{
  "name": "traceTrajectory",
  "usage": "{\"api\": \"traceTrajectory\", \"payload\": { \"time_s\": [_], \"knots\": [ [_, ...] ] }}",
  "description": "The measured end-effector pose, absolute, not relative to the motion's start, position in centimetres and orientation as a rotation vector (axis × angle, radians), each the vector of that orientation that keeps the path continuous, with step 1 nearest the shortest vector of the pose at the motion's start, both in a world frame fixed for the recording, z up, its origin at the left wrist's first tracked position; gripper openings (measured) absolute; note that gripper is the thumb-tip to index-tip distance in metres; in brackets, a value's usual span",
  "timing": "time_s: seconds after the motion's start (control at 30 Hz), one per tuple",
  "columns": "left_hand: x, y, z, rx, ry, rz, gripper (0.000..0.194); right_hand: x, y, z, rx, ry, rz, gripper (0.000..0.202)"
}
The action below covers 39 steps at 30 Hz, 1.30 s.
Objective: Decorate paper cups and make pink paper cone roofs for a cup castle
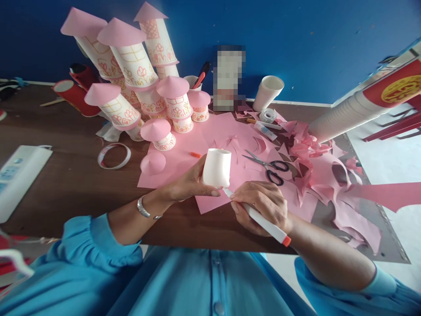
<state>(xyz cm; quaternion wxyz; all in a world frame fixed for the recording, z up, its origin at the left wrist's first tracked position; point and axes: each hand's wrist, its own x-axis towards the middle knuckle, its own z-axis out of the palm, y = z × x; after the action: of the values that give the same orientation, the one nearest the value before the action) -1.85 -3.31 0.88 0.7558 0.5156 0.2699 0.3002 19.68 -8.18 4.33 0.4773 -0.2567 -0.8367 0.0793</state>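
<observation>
My left hand (192, 177) is closed around a small white paper cup (217, 166), held up above the pink paper. Its outer side looks mostly plain white from here. In my right hand (261, 206) is a white marker pen (265, 221) with an orange-red end, its tip touching or very close to the cup's lower edge. A small orange pen cap (196, 154) lies on the pink paper sheet (177, 171) just beyond my left hand. Scissors with black handles (268, 166) rest, blades apart, to the right of the cup.
Decorated paper-cup towers (134, 61) with pink cone roofs stand at the back left. Pink paper scraps (305, 158) cover the right side, beside a long stack of cups (348, 114). A tape roll (114, 156) and a power strip (24, 180) lie left; an upright cup (267, 94) stands behind.
</observation>
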Motion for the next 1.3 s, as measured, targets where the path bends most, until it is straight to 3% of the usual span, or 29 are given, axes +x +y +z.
{"api": "traceTrajectory", "payload": {
  "time_s": [1.3],
  "knots": [
    [-1.77, -3.36, 0.77, 1.057, 0.515, 0.665, 0.082, 19.78, -8.04, 4.77, -0.686, -2.005, 0.139, 0.024]
  ]
}}
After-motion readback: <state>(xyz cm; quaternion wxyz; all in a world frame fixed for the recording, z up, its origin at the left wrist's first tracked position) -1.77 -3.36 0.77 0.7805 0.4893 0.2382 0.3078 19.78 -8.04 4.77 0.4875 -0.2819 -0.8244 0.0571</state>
